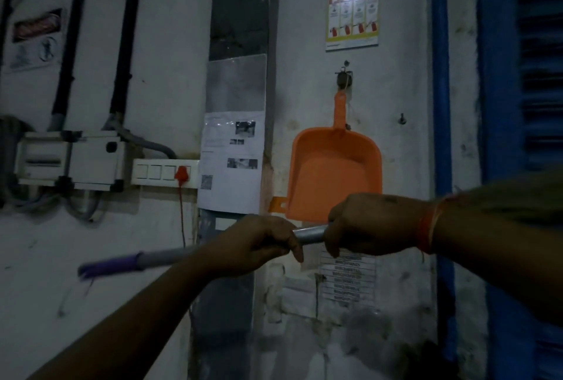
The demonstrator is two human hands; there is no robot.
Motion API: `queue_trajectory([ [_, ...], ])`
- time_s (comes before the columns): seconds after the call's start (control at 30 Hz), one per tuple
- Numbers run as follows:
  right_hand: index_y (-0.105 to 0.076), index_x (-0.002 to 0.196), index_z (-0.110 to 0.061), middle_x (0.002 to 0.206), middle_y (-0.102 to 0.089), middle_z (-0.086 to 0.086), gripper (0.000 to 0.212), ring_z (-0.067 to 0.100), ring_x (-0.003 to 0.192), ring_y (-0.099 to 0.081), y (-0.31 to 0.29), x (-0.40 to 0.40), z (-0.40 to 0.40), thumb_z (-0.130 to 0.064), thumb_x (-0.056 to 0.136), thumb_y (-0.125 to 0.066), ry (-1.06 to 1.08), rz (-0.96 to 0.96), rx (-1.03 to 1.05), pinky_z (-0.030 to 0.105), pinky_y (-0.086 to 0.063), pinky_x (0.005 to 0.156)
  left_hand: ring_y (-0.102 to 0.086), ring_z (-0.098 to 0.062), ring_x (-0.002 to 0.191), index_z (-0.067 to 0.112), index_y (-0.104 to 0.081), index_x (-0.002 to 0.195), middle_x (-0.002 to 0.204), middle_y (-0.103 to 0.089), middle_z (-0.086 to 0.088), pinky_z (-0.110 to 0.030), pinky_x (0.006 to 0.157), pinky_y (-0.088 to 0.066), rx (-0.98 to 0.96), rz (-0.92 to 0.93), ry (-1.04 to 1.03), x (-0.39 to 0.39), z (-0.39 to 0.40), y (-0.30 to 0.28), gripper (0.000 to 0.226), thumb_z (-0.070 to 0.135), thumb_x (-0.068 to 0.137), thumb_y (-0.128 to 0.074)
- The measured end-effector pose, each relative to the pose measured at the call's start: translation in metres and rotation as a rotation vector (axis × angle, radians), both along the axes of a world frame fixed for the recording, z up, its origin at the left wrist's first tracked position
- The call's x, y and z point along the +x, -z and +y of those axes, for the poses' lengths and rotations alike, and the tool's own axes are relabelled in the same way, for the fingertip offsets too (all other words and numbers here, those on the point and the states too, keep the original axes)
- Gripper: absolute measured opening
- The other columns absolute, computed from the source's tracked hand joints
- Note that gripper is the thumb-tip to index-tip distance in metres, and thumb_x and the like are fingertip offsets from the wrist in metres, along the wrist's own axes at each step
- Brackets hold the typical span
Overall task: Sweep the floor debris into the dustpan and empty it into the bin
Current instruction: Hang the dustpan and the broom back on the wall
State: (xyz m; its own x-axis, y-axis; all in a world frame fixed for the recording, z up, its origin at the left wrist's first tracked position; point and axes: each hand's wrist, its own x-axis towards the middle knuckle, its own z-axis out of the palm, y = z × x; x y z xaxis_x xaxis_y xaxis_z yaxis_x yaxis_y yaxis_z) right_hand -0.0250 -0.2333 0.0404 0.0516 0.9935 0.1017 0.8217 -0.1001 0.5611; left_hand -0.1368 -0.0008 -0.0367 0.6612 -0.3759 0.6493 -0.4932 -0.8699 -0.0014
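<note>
We hold a broom handle (307, 235) sideways in front of a white wall (396, 105). Our left hand (259, 245) wraps its fingers around the grey pipe, and our right hand (371, 224) grips it just beside, with a bit of pipe showing between them. The purple end (109, 267) sticks out to the left. The broom bristles (518, 197) blur behind our right wrist. The orange dustpan (333, 172) hangs on a hook (344, 78) on the wall, right above our hands. To the left are a switch board (164, 172), a grey box (70, 160) and a paper sheet (231, 163). A poster (353, 12) sits above. A blue shutter (524, 105) is on the right.
</note>
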Motion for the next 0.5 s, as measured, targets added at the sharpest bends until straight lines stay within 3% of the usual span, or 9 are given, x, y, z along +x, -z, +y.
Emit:
queue_trajectory([
  [0.03, -0.068, 0.108, -0.029, 0.101, -0.065, -0.006, 0.021, 0.009, 0.087, -0.060, 0.006, 0.000, 0.000, -0.022, 0.093, -0.055, -0.066, 0.001, 0.031, 0.005, -0.031, 0.068, -0.062, -0.007, 0.115, 0.033, -0.072, 0.108, 0.127, -0.066, 0.007, -0.037, 0.094, -0.054, 0.006, -0.054, -0.045, -0.005, 0.002, 0.000, 0.024, 0.016, 0.098, -0.059],
  [0.1, -0.068, 0.104, -0.033, 0.098, -0.068, -0.009, 0.020, 0.005, 0.085, -0.061, 0.020, 0.003, -0.001, -0.022, 0.092, -0.056, -0.106, 0.102, 0.135, 0.004, -0.036, 0.070, -0.056, -0.005, 0.125, 0.033, -0.073, 0.107, 0.138, -0.060, 0.010, -0.032, 0.101, -0.051, -0.075, -0.257, -0.112, -0.012, 0.000, 0.009, 0.021, 0.021, 0.097, -0.060],
  [0.23, -0.068, 0.096, -0.036, 0.089, -0.069, -0.016, 0.016, 0.001, 0.078, -0.063, 0.046, 0.012, 0.002, -0.025, 0.089, -0.058, -0.152, 0.283, 0.383, 0.022, -0.051, 0.073, -0.063, -0.015, 0.113, 0.026, -0.074, 0.101, 0.118, -0.064, 0.008, -0.031, 0.091, -0.054, -0.497, -0.592, -0.057, -0.015, -0.017, 0.044, 0.017, 0.024, 0.089, -0.063],
  [0.3, -0.068, 0.094, -0.037, 0.085, -0.069, -0.016, 0.016, 0.002, 0.075, -0.064, 0.055, 0.014, 0.003, -0.027, 0.089, -0.056, -0.183, 0.331, 0.479, 0.027, -0.053, 0.068, -0.066, -0.024, 0.103, 0.029, -0.074, 0.103, 0.110, -0.068, 0.002, -0.043, 0.084, -0.057, -0.717, -0.561, 0.007, -0.009, -0.026, 0.057, 0.017, 0.027, 0.089, -0.065],
  [0.37, -0.068, 0.092, -0.038, 0.081, -0.070, -0.015, 0.016, 0.003, 0.070, -0.065, 0.062, 0.013, 0.003, -0.026, 0.087, -0.059, -0.193, 0.390, 0.586, 0.029, -0.054, 0.064, -0.067, -0.029, 0.102, 0.027, -0.076, 0.107, 0.109, -0.070, -0.006, -0.056, 0.088, -0.057, -0.968, -0.471, 0.113, -0.003, -0.033, 0.061, 0.021, 0.031, 0.088, -0.068],
  [0.43, -0.069, 0.088, -0.038, 0.079, -0.070, -0.015, 0.022, 0.005, 0.067, -0.066, 0.071, 0.011, 0.002, -0.016, 0.085, -0.065, -0.199, 0.465, 0.680, 0.030, -0.055, 0.061, -0.067, -0.033, 0.106, 0.027, -0.076, 0.111, 0.111, -0.070, -0.013, -0.058, 0.094, -0.056, -1.147, -0.412, 0.183, -0.001, -0.038, 0.057, 0.027, 0.034, 0.085, -0.072],
  [0.5, -0.070, 0.086, -0.036, 0.081, -0.070, -0.016, 0.029, 0.006, 0.068, -0.067, 0.080, 0.005, -0.001, -0.007, 0.083, -0.067, -0.209, 0.544, 0.748, 0.031, -0.056, 0.061, -0.067, -0.031, 0.107, 0.027, -0.075, 0.116, 0.114, -0.070, -0.012, -0.050, 0.096, -0.057, -1.219, -0.363, 0.240, 0.000, -0.042, 0.051, 0.035, 0.038, 0.082, -0.074],
])
